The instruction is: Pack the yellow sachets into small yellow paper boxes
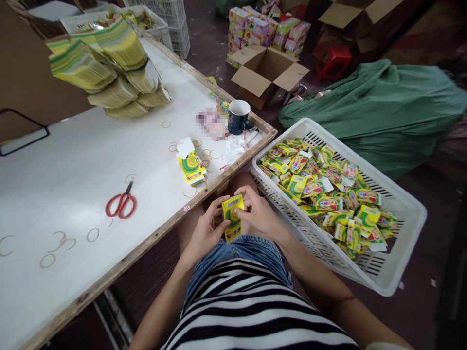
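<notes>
A small yellow and green printed box (232,216) is held upright over my lap between both hands. My left hand (209,228) grips its left side, thumb across the front face. From the right, my right hand (257,211) closes on the upper part, with fingers at the top edge and thumb on the front. Just beyond them, on the white table (153,150), lie a few matching cartons (191,167); whether these are folded flat or shaped I cannot tell. To my right, a white plastic crate (401,243) holds many similar small boxes (328,194).
Red-handled scissors (121,205) and several rubber bands (93,235) lie on the table. A dark mug (238,117) stands near its corner. Stacks of flat yellow cartons (120,68) rise at the back. An open cardboard box (268,73) and a green cloth bundle (379,107) are on the floor.
</notes>
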The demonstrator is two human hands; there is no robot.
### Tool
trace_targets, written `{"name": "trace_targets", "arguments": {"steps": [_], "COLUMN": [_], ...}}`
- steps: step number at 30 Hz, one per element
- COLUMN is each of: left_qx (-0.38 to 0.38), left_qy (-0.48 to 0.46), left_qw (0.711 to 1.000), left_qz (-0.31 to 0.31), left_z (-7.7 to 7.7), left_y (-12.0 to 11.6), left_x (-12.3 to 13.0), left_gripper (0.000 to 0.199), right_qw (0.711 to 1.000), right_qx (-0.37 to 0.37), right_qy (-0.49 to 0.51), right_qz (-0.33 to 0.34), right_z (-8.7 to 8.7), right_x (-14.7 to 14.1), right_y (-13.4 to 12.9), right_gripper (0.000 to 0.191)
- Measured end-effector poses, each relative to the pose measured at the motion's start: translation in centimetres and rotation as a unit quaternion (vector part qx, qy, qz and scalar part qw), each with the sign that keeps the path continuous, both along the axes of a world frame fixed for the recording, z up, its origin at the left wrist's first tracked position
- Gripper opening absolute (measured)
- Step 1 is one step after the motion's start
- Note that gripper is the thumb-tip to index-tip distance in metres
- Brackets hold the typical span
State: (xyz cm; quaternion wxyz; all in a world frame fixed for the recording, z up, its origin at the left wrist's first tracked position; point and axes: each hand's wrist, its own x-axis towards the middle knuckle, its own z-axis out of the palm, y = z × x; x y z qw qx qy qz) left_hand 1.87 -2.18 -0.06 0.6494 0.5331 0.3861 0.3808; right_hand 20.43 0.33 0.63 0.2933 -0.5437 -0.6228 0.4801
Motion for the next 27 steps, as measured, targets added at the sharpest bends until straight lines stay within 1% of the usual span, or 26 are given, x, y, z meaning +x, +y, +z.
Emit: {"name": "trace_targets", "arguments": {"steps": [3,6,8,12,17,19,22,24,27], "left_qx": [-0.003,-0.013,-0.017,-0.023,-0.03,-0.032,-0.036,-0.043,-0.051], "left_qy": [0.01,0.009,0.002,-0.015,-0.023,-0.028,-0.042,-0.054,-0.069], "left_qw": [1.0,1.0,1.0,0.999,0.999,0.998,0.997,0.996,0.996], "left_qz": [0.014,0.019,0.025,0.025,0.033,0.045,0.055,0.048,0.032], "left_z": [-0.2,-0.3,-0.3,-0.2,-0.3,-0.3,-0.4,-0.6,-0.7], "left_y": [0.1,0.2,0.3,0.3,0.4,0.6,0.9,1.0,0.8], "left_x": [0.0,0.0,-0.1,-0.1,0.0,-0.4,-1.0,-1.0,-0.2], "left_gripper": [0.052,0.052,0.052,0.054,0.056,0.058,0.059,0.059,0.059], "right_qw": [0.998,0.994,0.994,0.996,0.99,0.992,0.995,0.992,0.984], "right_qx": [0.03,0.043,0.047,0.042,0.066,0.08,0.1,0.106,0.076], "right_qy": [-0.055,-0.094,-0.098,-0.074,-0.123,-0.097,0.003,0.066,0.149], "right_qz": [-0.014,-0.021,-0.021,-0.012,-0.031,-0.018,-0.003,-0.02,-0.058], "right_z": [-0.7,-0.9,-0.9,-0.6,-0.6,-0.7,-0.7,-1.0,-1.4], "right_x": [-0.7,-1.1,-1.1,-1.0,-1.0,-0.7,-0.2,-0.2,-0.5], "right_y": [0.0,0.0,0.0,0.0,0.1,0.1,0.2,0.2,-0.1], "right_gripper": [0.036,0.037,0.039,0.037,0.038,0.038,0.031,0.027,0.027]}}
